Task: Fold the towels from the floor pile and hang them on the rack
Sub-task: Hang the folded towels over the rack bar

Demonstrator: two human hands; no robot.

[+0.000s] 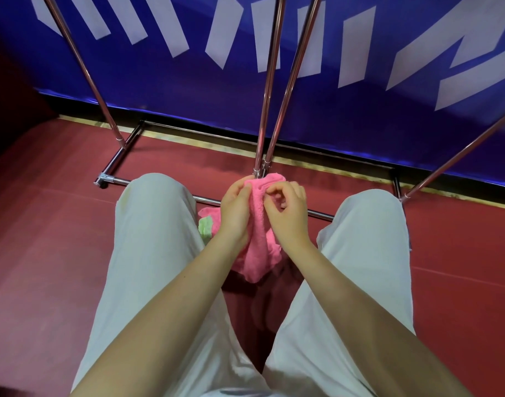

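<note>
Nearest you, your knees in pale trousers [148,253] frame a dark red floor [45,239]. Between them you hold a fluffy pink towel [259,247], bunched and hanging above the floor. Your left hand [235,210] grips its upper edge with curled fingers; your right hand [288,210] pinches the same edge between thumb and fingertips. Just beyond your left wrist, a green and pink towel pile [206,224] lies on the floor. Behind it stands the chrome rack [269,96], before a blue banner [360,116] with white lettering.
</note>
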